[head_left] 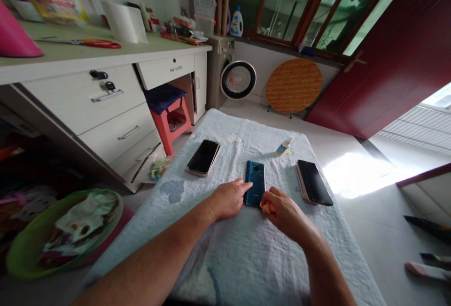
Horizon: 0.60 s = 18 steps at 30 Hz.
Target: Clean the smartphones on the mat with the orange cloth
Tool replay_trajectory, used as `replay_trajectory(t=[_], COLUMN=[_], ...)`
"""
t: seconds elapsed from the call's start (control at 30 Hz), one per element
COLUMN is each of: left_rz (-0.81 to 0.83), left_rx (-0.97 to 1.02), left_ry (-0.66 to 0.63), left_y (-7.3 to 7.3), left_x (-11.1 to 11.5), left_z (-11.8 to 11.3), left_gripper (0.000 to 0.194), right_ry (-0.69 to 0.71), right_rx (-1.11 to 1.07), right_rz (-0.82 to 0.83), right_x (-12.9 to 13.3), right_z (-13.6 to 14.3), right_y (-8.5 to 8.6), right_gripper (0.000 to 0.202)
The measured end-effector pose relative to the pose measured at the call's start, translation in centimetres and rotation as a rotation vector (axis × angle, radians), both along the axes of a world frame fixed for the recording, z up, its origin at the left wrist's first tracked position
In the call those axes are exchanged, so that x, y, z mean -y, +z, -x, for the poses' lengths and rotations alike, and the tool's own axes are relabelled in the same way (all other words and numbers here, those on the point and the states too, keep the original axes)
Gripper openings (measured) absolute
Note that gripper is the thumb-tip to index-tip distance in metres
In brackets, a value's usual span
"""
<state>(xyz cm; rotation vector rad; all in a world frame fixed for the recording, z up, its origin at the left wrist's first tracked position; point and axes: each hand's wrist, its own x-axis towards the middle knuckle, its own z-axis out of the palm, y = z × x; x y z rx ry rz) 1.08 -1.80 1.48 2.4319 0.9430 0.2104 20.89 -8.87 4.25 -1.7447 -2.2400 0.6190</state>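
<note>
Over at the far left, a green basket (16, 261) is holding a heap of clothes (79, 224), and up above it red-handled scissors (102, 43) are lying on the pale desk (190, 51), near a white paper roll (121, 22). Moving right, a pink stool (165, 125) is standing by the drawers, its seat wearing a dark blue cover (165, 95). Now onto the pale blue coverlet (225, 259): a pale-edged phone (205, 156) is lying with its dark screen up, well apart from either hand. Next comes the left hand (227, 199), and it is resting on the coverlet, laying a fingertip on the back of the blue phone (258, 185); whether its other fingers are gripping the edge, I cannot tell. That blue phone is lying back up, right between the two hands, its camera block facing the ceiling. At its lower right edge, an orange cloth (267, 208) is bunching up, and the right hand (283, 210) is pinching it tightly, fingers closing narrow around it. Beyond, a small spray bottle (283, 148) is standing on the coverlet. Farther right, a black-faced phone (315, 182) is lying near the coverlet's edge, while a dark red door (373, 57) is leaning across the background.
</note>
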Motion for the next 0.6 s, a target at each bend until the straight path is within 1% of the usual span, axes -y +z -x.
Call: replay_trajectory(t=[0.1,0.27,0.4,0.5,0.6], left_rz=[0.015,0.03,0.024,0.04,0.044], left_rx=[0.009,0.011,0.042,0.068,0.075], left_ry=[-0.012,-0.012,-0.021,-0.024,-0.015], left_y=[0.1,0.5,0.7,0.7,0.6], left_x=[0.0,0.0,0.1,0.1,0.1], left_z=[0.1,0.1,0.2,0.2,0.2], left_gripper=[0.048,0.047,0.039,0.035,0.036], right_ry=[0.016,0.062,0.06,0.074,0.071], right_rx=[0.011,0.033,0.012,-0.007,0.008], right_rz=[-0.047,-0.147,-0.207,-0.225,-0.215], right_x=[0.0,-0.3,-0.6,-0.9,-0.9], right_z=[0.7,2.7,4.2,4.8,4.9], right_y=[-0.3,-0.9,-1.8,-2.3,-2.5], right_gripper=[0.017,0.011,0.01,0.011,0.013])
